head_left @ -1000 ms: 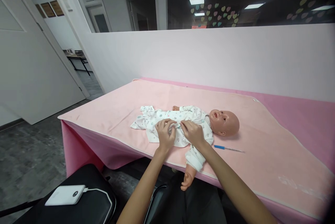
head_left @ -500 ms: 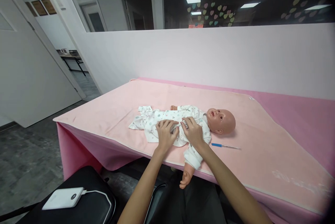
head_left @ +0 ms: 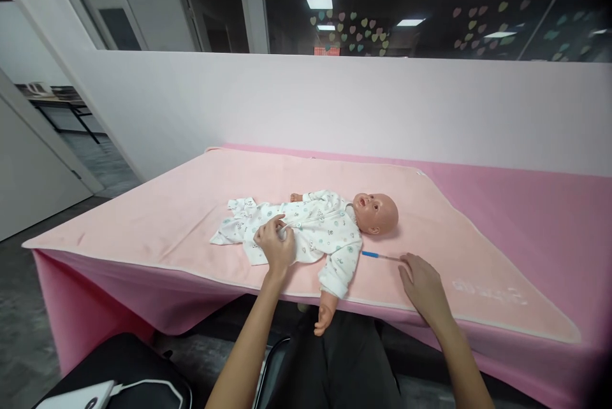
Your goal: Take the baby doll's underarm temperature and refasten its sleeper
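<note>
A baby doll (head_left: 377,213) lies on its back on the pink table cover, head to the right, dressed in a white patterned baby gown (head_left: 329,230). My left hand (head_left: 276,248) is closed in a pinch at the gown's front, over the doll's lower body; a bit of its cloth seems to be between the fingertips. Right of the doll lies a thin stick with a blue end, like a thermometer (head_left: 370,254). My right hand (head_left: 424,287) reaches to its thin far end, thumb and fingers slightly apart. Whether they touch it I cannot tell.
A peach cloth (head_left: 167,205) covers the table, over a deeper pink one (head_left: 540,218). The doll's near arm (head_left: 326,310) hangs past the front edge. At lower left, a white power bank (head_left: 79,396) with a cable lies on a black chair (head_left: 129,364). A white wall stands behind.
My right hand has left the gown's front and moved right to the thermometer-like stick. The left hand stays at the gown, now pinched. The view has turned right.
</note>
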Available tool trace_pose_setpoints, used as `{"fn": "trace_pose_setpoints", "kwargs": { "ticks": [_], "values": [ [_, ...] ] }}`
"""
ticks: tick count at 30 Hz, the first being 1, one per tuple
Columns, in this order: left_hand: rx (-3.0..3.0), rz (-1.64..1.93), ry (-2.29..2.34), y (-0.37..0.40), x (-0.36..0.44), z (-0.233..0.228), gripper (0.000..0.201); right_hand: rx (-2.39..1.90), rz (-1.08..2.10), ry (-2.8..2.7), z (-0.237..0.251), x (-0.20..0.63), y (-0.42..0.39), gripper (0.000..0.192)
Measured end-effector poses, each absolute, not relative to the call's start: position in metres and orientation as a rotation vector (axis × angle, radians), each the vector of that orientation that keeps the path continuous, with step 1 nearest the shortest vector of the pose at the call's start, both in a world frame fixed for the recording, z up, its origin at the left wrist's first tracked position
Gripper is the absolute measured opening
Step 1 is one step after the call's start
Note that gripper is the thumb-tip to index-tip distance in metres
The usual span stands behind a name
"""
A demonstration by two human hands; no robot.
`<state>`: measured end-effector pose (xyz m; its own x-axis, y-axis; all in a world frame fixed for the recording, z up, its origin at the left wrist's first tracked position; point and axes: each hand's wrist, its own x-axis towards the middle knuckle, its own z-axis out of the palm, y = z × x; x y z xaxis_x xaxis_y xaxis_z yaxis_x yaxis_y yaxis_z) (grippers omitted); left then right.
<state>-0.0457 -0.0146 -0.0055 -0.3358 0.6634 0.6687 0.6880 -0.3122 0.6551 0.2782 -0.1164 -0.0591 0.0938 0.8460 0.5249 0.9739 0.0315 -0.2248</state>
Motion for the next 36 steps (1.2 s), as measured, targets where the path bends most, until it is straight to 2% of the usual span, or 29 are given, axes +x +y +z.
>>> {"fn": "trace_pose_setpoints", "kwargs": {
  "ticks": [6, 10, 13, 18, 20, 24, 27, 32, 36],
  "values": [
    [-1.908, -1.647, -1.655, -0.017, -0.044, -0.006, 0.02, -1.789, -0.069, -1.705, -0.052, 0.257, -0.142, 0.026],
    [-2.252, -1.348, -1.379, -0.022, -0.035, -0.003, 0.029, -1.838, 0.113, -1.477, -0.032, 0.243, -0.155, 0.03],
    [-2.383, -1.165, -1.212, -0.025, -0.029, -0.002, 0.036, -1.86, 0.079, -1.358, -0.014, 0.236, -0.153, 0.032],
    [-2.406, -1.09, -1.173, -0.027, -0.027, -0.001, 0.037, -1.87, -0.089, -1.438, 0.021, 0.231, -0.127, 0.038],
    [-2.419, -1.074, -1.17, -0.028, -0.028, -0.001, 0.037, -1.729, 0.111, -1.434, 0.04, 0.231, -0.115, 0.041],
    [-2.42, -1.063, -1.184, -0.029, -0.027, -0.001, 0.033, -1.238, 0.808, -1.242, 0.078, 0.227, -0.101, 0.044],
    [-2.412, -1.056, -1.185, -0.028, -0.027, -0.001, 0.034, -1.136, 0.865, -1.102, 0.091, 0.218, -0.094, 0.045],
    [-2.472, -1.002, -1.069, -0.026, -0.025, -0.005, 0.043, -1.225, 0.932, -1.098, 0.085, 0.205, -0.089, 0.051],
    [-2.476, -1.021, -1.083, -0.024, -0.023, -0.006, 0.042, -1.238, 0.95, -1.078, 0.086, 0.2, -0.09, 0.052]
  ]
}}
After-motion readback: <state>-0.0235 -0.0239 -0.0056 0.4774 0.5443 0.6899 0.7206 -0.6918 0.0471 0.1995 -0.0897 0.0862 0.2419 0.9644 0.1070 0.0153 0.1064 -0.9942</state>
